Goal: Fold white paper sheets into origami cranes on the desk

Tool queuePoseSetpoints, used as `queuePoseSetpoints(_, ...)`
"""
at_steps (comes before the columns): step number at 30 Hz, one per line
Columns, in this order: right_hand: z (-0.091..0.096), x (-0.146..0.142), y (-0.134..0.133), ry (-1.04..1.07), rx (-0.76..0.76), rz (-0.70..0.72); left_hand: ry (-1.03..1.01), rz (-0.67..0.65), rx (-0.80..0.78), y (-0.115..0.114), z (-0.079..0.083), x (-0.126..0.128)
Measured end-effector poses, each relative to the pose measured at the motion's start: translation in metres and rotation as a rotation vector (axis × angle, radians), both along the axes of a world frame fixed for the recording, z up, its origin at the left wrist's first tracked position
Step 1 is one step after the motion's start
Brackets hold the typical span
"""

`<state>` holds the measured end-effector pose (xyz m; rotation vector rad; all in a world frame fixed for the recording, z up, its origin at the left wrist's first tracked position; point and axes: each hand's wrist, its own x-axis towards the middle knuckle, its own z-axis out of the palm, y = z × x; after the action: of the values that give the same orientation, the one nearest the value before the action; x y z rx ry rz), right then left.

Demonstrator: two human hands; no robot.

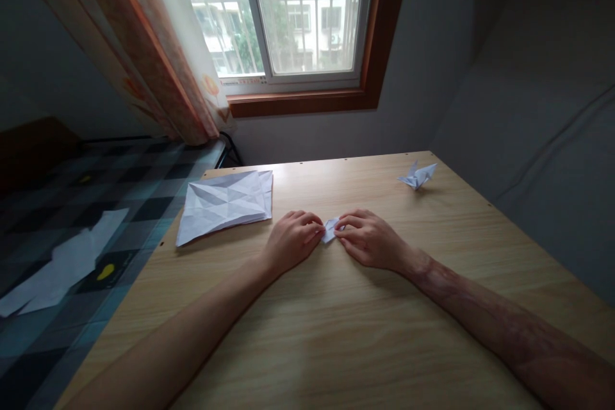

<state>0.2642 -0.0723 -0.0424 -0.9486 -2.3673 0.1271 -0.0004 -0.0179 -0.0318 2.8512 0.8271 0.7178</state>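
Observation:
A small folded piece of white paper (330,230) lies on the middle of the wooden table (307,333), between my two hands. My left hand (295,240) pinches its left edge with closed fingers. From the other side, my right hand (368,237) grips the right edge, thumb and fingertips pressed together on it. My fingers cover both ends of the paper, so its full folded shape is hidden.
Creased white paper sheets (225,202) lie in a pile at the table's back left. A folded paper crane (418,176) stands at the back right. Left of the table, white paper pieces (67,266) rest on a checked bed (48,359). A window (312,13) is behind.

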Motion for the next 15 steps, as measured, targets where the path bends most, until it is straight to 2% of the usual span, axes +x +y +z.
queuePoseSetpoints(15, -0.0076, 0.002, 0.0052, 0.053, -0.02, -0.086, -0.021, 0.016, -0.072, 0.0031, -0.0046, 0.001)
